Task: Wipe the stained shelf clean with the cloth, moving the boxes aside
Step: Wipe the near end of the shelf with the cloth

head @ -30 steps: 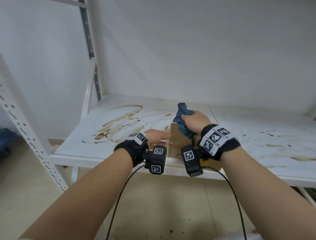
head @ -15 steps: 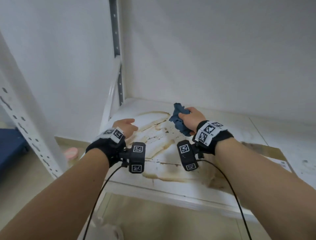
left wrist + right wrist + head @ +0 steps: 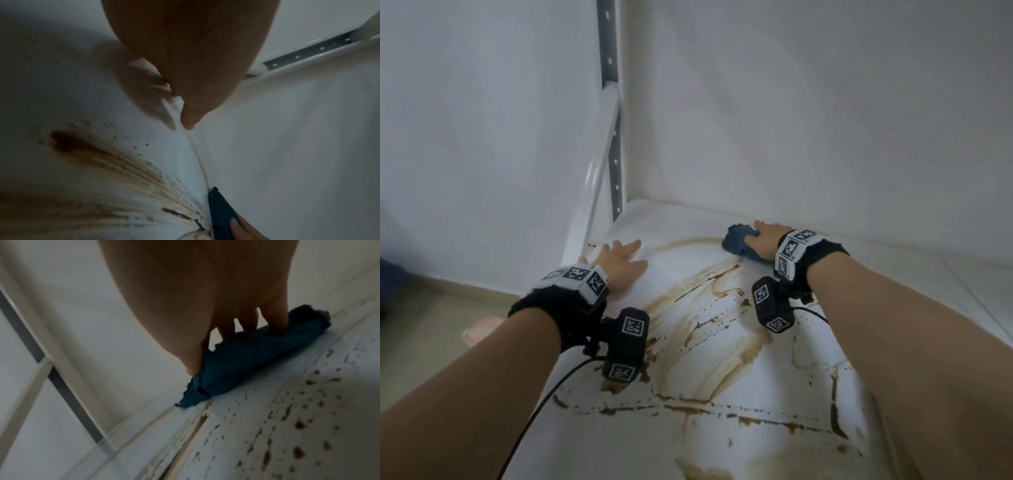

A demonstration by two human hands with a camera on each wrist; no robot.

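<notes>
The white shelf (image 3: 681,222) carries brown streaks and spatter (image 3: 722,284) across its middle and front. A crumpled dark blue cloth (image 3: 734,240) lies at the back of the shelf, against the wall. My right hand (image 3: 765,240) lies on top of it, its straight fingers (image 3: 273,318) pressing the cloth (image 3: 246,366) down. My left hand (image 3: 625,257) rests flat on the shelf near its back left corner, fingers spread and holding nothing. The left wrist view shows the cloth (image 3: 220,211) at the wall joint. No box is in view.
A grey perforated upright (image 3: 609,102) stands at the shelf's back left corner. The white wall (image 3: 825,120) closes the back. A seam (image 3: 976,294) crosses the shelf at the right. Below to the left is beige floor with a pink object (image 3: 482,329).
My right hand carried the cloth from mid-air to the back of the shelf and now presses it flat. My left hand has spread out on the shelf. The cardboard box has left the view.
</notes>
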